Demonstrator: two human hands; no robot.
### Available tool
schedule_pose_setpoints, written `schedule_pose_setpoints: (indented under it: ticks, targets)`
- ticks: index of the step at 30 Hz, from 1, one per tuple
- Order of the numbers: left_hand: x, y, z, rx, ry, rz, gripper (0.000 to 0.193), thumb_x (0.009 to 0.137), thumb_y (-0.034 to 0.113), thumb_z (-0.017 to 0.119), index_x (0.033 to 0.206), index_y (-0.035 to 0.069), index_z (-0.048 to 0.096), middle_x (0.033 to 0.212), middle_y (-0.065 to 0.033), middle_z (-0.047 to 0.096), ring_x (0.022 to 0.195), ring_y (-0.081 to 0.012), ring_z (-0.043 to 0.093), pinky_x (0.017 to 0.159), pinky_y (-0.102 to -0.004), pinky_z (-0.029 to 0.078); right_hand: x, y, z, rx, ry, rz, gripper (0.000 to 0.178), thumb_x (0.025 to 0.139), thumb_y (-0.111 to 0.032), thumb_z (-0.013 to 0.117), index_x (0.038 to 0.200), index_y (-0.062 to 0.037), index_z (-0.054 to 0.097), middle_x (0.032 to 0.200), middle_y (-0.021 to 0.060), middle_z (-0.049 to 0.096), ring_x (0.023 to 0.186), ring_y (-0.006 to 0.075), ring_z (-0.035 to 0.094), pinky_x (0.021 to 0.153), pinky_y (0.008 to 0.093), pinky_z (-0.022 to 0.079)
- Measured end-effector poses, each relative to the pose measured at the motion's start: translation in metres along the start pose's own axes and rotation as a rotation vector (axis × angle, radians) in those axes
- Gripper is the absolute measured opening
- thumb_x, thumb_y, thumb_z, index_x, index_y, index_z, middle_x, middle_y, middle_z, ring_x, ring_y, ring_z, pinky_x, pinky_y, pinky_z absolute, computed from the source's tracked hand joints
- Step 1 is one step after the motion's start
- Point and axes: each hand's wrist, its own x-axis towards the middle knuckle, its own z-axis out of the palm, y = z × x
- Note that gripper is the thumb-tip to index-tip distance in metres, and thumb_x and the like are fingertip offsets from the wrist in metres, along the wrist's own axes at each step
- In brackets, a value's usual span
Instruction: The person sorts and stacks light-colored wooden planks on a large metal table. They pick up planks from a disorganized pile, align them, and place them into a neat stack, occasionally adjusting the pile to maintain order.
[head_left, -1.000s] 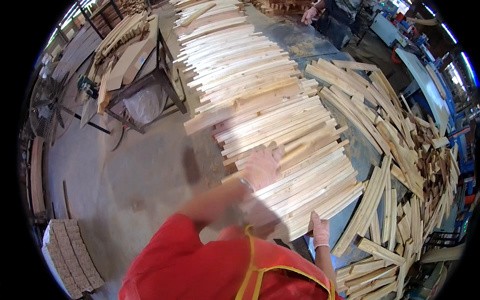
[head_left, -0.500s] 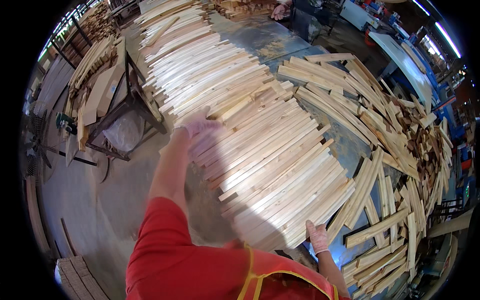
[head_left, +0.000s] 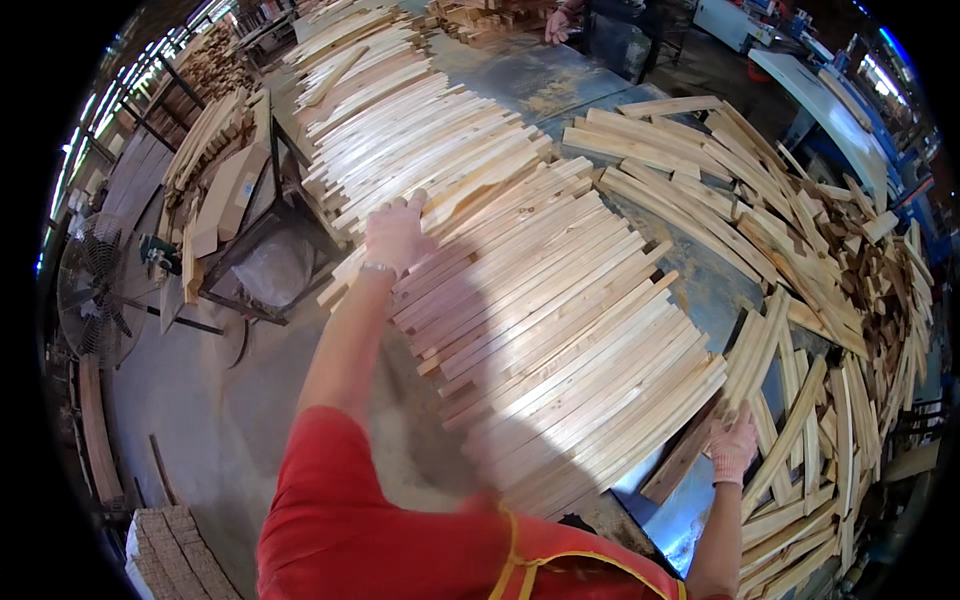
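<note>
Left hand (head_left: 397, 232), gloved, lies open and flat on the near-left edge of a long row of pale wooden slats (head_left: 540, 310) lined side by side across the metal bench (head_left: 700, 290). Right hand (head_left: 733, 447), gloved, fingers curled around the end of 1 loose slat (head_left: 690, 455) at the row's right end. Messy pile of slats (head_left: 800, 230) farther right on the bench. Left of the bench: metal cart (head_left: 265, 240) with boards, floor fan (head_left: 95, 290). Stack of ribbed tan blocks (head_left: 175, 555) at lower left. Another person's hand (head_left: 556, 22) at the far end.
</note>
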Motion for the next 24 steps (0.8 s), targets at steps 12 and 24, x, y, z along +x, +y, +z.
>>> schedule_pose_setpoints:
  ticks: [12, 24]
  targets:
    - [-0.175, 0.104, 0.076, -0.345, 0.145, -0.072, 0.089, 0.087, 0.035, 0.081, 0.163, 0.01, 0.042, 0.156, -0.0165, 0.052, 0.147, -0.0388, 0.047, 0.122, -0.0509, 0.039, 0.052, 0.112, 0.088, 1.249, -0.163, 0.262, 0.092, 0.084, -0.016, 0.086, 0.161, 0.0013, 0.039, 0.139, 0.0231, 0.064, 0.125, 0.0367, 0.063, 0.109, 0.0442, 0.051]
    - [-0.353, 0.122, 0.109, -0.513, -0.033, -0.414, 0.075, 0.088, 0.03, 0.072, 0.158, 0.015, 0.053, 0.162, -0.0131, 0.05, 0.139, -0.0376, 0.059, 0.115, -0.0461, 0.049, -0.051, 0.017, 0.021, 0.576, -0.177, -0.045, 0.087, 0.08, -0.041, 0.087, 0.149, 0.0011, 0.054, 0.147, 0.0303, 0.056, 0.133, 0.0454, 0.057, 0.115, 0.05, 0.048]
